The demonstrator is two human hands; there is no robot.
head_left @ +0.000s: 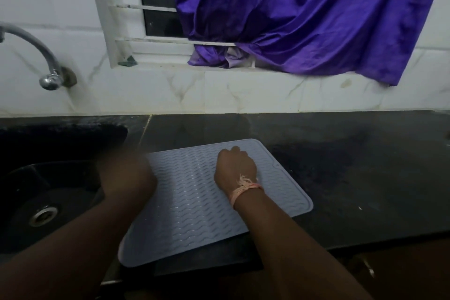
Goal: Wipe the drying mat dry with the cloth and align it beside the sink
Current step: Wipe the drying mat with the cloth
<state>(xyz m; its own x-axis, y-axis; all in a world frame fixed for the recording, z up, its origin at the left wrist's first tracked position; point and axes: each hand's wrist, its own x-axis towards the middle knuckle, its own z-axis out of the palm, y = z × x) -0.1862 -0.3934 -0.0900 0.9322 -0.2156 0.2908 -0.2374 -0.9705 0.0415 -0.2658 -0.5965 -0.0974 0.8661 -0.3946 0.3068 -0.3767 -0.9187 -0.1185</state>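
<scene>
Drying mat (194,202): a pale grey-blue, flexible rectangular sheet with rounded corners, a raised rim and a wavy ribbed surface, lying skewed on the glossy black stone bench (341,165), just right of the black sink (48,190); its near corner overhangs the bench edge. Right hand (235,169): rests on the far half of the mat, fingers (235,151) curled under into a fist; whether they hold anything cannot be told. A frayed peach thread band (243,189) circles the wrist. Left hand (126,175): blurred, at the mat's left edge beside the sink; the state of its fingers cannot be told. Beyond the fingers: a curved chrome tap (46,66) on white marble-veined tiles and a creased violet curtain (304,14) over a barred window (146,7). No writing is legible.
</scene>
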